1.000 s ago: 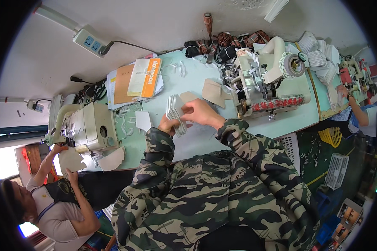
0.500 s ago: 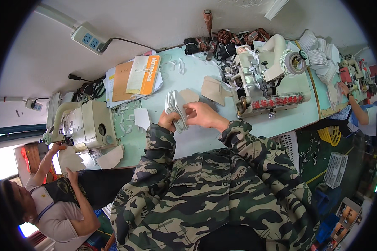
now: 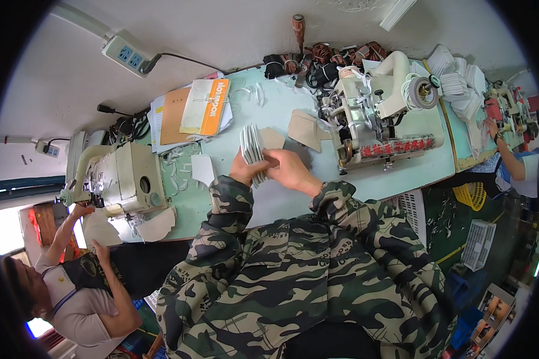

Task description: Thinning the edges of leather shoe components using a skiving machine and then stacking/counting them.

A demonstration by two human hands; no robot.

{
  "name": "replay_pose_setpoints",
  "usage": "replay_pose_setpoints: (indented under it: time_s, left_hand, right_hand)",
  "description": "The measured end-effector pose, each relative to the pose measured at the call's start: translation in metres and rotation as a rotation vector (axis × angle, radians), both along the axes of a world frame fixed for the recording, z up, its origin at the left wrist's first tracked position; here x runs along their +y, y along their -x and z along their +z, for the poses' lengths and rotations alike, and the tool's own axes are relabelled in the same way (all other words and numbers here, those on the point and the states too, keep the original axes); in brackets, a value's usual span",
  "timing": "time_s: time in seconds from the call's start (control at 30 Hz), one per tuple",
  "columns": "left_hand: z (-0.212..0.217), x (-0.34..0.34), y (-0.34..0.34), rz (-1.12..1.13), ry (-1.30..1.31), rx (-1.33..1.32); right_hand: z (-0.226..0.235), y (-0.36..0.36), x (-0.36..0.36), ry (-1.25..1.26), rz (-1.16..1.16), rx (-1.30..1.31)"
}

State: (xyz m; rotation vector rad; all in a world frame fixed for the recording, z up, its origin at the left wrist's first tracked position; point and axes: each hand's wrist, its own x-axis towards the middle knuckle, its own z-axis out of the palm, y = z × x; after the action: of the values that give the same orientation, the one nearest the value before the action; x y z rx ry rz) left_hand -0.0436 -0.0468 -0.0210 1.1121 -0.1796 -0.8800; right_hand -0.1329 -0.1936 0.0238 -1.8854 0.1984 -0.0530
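Note:
Between my two hands stands a small stack of thin white pieces with pale edges (image 3: 251, 143), held up over the pale green worktable (image 3: 269, 206). My left hand (image 3: 243, 170) is closed round the lower left side of the stack. From the right, my right hand (image 3: 290, 170) grips the same stack, thumb and fingers pressed against its edge. Behind it on the table lie beige cut pieces (image 3: 273, 138) and another larger beige piece (image 3: 304, 130). A single white cut piece (image 3: 203, 169) rests left of my left hand.
A cream machine with tape rolls (image 3: 383, 113) stands at the right. Notebooks and papers (image 3: 203, 107) lie at the back left, near white scraps (image 3: 176, 164). At the far left, a co-worker (image 3: 81, 293) holds a beige piece at another machine (image 3: 123, 179). Another person's arm (image 3: 509, 157) shows far right.
The stack has turned more upright, with its edges facing me more. My left fingers have shifted round it, and my right hand has closed in nearer to the left.

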Motion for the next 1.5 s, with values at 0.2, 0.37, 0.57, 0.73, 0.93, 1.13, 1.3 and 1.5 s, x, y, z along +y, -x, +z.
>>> replay_pose_setpoints:
  time_s: [0.2,0.37,0.57,0.73,0.93,1.13,1.3,1.5]
  left_hand:
    - [0.021,0.003,0.0,-0.138,-0.208,-0.082]
    - [0.017,0.022,-0.003,-0.004,-0.049,0.133]
    - [-0.001,0.044,-0.04,-0.104,-0.088,0.128]
    - [-0.007,0.031,-0.006,-0.155,-0.023,0.138]
    - [-0.021,0.003,0.015,-0.05,-0.104,-0.024]
    - [-0.024,0.042,-0.006,-0.003,-0.052,0.181]
    - [-0.023,0.064,-0.013,0.029,-0.166,0.083]
    - [-0.018,0.048,-0.003,-0.054,-0.119,0.103]
  right_hand:
    - [-0.007,0.01,-0.01,-0.086,-0.004,0.135]
    - [-0.023,0.016,-0.036,-0.17,-0.037,0.11]
    - [-0.106,0.03,-0.133,-0.053,-0.32,0.247]
    - [-0.038,0.019,-0.044,0.732,-0.444,0.094]
    - [-0.048,-0.01,-0.033,-0.34,-0.211,0.122]
    - [-0.05,-0.026,-0.055,-0.414,-0.219,0.113]
    - [-0.063,-0.045,-0.061,-0.01,-0.078,0.162]
    - [-0.033,-0.05,-0.015,-0.059,-0.005,0.099]
